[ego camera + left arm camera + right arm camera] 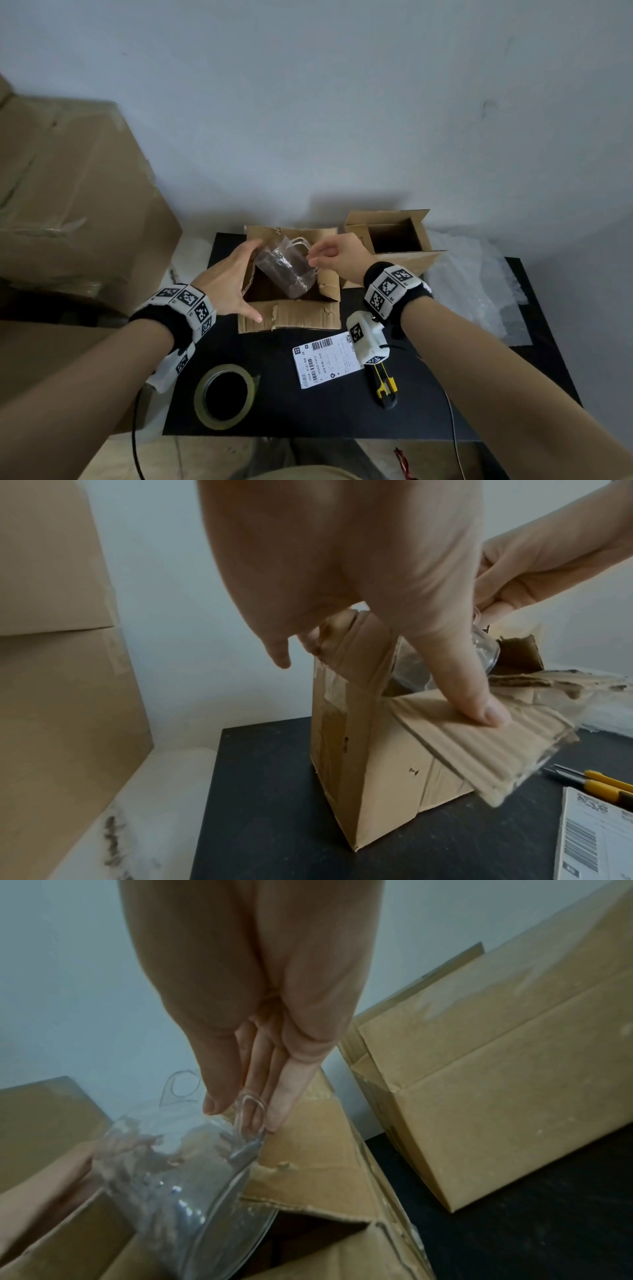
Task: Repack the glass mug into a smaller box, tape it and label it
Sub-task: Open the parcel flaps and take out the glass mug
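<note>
The clear glass mug (286,270) (178,1177) hangs tilted over the opening of the worn cardboard box (301,315) in the middle of the black table. My right hand (318,255) (240,1112) pinches its handle from above. My left hand (236,277) lies spread against the box's left corner, its fingers on the left flap and its thumb (479,704) pressing the near flap down. The smaller box (356,233) stands open just behind and right of the first. A white shipping label (327,359) and a roll of tape (226,395) lie on the near table.
A yellow utility knife (385,387) lies right of the label, under my right wrist. Bubble wrap (472,274) covers the table's right side. Large cardboard boxes (78,205) are stacked against the wall on the left.
</note>
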